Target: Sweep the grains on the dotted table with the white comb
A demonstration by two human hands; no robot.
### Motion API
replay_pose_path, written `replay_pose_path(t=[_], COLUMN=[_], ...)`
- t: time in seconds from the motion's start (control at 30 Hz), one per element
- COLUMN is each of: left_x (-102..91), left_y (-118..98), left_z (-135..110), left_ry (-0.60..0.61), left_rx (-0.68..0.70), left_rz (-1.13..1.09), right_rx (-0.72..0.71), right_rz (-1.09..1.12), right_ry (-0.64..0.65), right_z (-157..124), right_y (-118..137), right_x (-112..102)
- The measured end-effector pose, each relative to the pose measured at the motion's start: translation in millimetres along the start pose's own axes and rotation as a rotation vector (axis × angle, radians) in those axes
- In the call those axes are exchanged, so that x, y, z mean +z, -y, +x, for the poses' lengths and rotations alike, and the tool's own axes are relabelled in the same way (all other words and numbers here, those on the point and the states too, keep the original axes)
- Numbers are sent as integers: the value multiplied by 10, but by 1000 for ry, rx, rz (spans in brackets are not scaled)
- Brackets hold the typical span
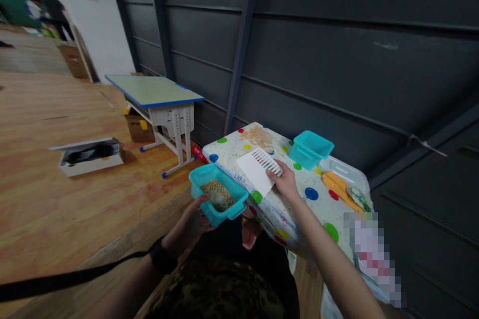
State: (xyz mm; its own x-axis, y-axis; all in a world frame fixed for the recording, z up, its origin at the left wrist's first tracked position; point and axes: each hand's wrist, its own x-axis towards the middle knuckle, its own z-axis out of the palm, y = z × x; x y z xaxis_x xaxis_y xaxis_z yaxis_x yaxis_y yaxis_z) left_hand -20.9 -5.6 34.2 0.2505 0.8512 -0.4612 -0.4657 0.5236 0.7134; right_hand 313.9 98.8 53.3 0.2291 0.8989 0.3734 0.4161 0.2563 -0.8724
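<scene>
My left hand (197,219) grips a teal plastic bin (218,193) by its near side and holds it against the near-left edge of the table (318,209); the bin has grain in its bottom. My right hand (284,179) is closed on a white flat scraper (256,169) with a slotted comb edge, lying on the dotted tablecloth right beside the bin. A heap of spilled grain (256,135) lies at the table's far corner. A second teal bin (310,148) stands beyond my right hand.
An orange cloth (339,187) and a clear tray (346,169) lie at the table's right. A blue-edged desk (153,90) stands to the left over cardboard boxes, with an open white box (90,155) on the wooden floor. Dark wall panels run behind. People stand far left.
</scene>
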Motion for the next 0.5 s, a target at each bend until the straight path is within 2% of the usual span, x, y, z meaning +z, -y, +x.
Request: replay_pose_path(t=[0.17,0.3,0.37,0.5], left_x=[-4,-36,-30,-19], left_y=[-2,3,-8,-32], left_z=[21,34,31,30], left_ry=[-46,-56,-56,-46], left_rx=[6,18,-3,-4], left_rz=[50,52,52,39], right_rx=[-2,41,56,111], right_rz=[63,149,167,130], right_ry=[108,197,161,-15], right_z=[-68,-47,50,350], right_y=[114,193,200,88], right_x=[117,91,25,-144])
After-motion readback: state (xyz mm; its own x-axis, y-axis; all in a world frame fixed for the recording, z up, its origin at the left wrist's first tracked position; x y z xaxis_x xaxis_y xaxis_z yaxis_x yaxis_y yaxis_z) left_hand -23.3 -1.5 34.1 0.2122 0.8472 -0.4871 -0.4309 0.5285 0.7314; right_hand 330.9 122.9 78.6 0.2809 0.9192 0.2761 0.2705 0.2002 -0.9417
